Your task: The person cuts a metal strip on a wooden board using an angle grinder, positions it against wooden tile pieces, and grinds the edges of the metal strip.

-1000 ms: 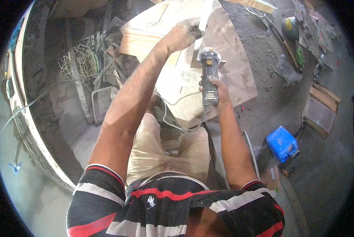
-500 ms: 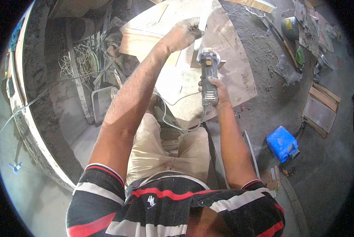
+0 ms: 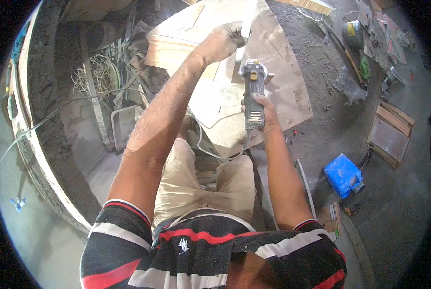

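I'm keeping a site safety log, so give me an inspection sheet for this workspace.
Surface: pale board with a curved edge, smudged, on grey, dusty ground.
Job's things: angle grinder beside a white strip; whether its disc is spinning cannot be told.
Clutter: wood pieces on the board; tangled wire to the left; blue jug to the right.
Grippers: bare left hand holds the strip; bare right hand has its grip around the grinder body.
Cables: pale cable loops close to the legs, a possible snag.
Surroundings: dark bucket at upper right; other people, nothing seen.
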`<control>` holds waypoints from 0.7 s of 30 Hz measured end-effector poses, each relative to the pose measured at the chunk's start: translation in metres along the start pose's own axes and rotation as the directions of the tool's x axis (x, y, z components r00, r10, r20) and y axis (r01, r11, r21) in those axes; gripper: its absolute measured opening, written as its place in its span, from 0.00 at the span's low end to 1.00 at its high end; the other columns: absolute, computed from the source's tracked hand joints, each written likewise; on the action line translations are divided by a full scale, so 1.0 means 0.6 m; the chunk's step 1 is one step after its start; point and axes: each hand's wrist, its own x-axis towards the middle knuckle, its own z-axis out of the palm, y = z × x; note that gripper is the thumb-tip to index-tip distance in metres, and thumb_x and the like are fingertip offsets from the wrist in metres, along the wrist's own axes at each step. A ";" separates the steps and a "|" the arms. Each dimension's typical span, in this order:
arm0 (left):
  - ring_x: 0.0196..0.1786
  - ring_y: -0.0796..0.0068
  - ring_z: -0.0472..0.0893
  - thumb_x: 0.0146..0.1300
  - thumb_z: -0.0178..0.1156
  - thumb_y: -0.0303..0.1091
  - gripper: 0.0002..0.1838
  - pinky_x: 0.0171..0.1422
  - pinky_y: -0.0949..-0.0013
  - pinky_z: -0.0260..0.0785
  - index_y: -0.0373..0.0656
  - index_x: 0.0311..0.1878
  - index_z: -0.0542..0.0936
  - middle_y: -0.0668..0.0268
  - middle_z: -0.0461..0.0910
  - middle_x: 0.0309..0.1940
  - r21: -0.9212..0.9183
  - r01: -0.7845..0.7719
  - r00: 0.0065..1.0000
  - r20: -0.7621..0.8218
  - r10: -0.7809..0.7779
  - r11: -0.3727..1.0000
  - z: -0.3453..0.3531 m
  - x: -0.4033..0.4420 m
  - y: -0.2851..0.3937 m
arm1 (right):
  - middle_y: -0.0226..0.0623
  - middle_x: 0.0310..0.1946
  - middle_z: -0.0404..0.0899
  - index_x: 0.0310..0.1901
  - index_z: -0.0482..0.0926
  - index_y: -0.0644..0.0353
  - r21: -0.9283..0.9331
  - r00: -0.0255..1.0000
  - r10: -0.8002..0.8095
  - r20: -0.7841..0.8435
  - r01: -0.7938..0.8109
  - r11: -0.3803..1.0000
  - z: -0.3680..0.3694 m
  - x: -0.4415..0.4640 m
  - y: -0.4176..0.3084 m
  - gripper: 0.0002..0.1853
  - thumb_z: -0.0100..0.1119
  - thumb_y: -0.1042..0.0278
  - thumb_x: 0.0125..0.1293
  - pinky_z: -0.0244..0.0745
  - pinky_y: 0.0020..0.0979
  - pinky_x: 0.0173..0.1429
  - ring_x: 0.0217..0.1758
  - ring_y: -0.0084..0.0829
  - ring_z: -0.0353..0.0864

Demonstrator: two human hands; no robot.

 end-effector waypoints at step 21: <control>0.49 0.67 0.86 0.73 0.64 0.32 0.10 0.59 0.60 0.78 0.38 0.52 0.84 0.57 0.87 0.44 -0.028 -0.062 0.997 -0.053 0.061 0.998 0.007 -0.002 -0.001 | 0.50 0.38 0.84 0.57 0.75 0.71 0.019 1.000 -0.007 0.028 0.007 1.000 -0.005 -0.002 0.000 0.24 0.66 0.62 0.66 0.88 0.32 0.32 0.33 0.38 0.89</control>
